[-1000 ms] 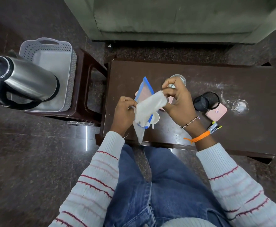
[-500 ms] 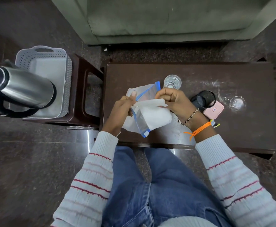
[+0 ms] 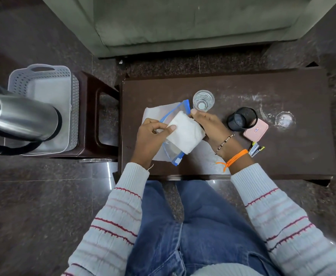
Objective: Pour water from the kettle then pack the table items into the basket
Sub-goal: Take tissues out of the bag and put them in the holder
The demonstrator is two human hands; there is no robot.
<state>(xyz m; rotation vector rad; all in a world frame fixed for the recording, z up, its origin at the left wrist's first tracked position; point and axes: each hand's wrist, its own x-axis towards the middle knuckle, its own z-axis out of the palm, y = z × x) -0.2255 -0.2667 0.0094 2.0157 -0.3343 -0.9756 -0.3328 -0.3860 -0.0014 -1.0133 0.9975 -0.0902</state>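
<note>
From the head camera, both hands meet over the near part of the dark table (image 3: 282,92). The left hand (image 3: 149,138) pinches the near-left corner of a folded white cloth (image 3: 185,134), thumb on top, and also grips the edge of a clear bag with a blue zip strip (image 3: 175,154). The right hand (image 3: 209,124) holds the far end of the bag's opening, fingers closed on the blue strip, with its palm against the right side of the cloth. The cloth lies partly in the mouth of the bag; how deep it sits cannot be told. A white sheet (image 3: 155,112) lies flat under the bag and hands.

Just beyond the right hand's fingertips stands a glass of water (image 3: 203,100). To the right of the right hand stands a black mesh cup (image 3: 242,118), with a pink case (image 3: 255,130) touching it on its near-right side. Some pens (image 3: 255,149) lie beside the right wrist.

Well to the left of the left hand, a grey basket (image 3: 43,80) sits on a brown stool (image 3: 91,116). The steel kettle (image 3: 22,118) looms in front of the basket, at the left edge of the view.
</note>
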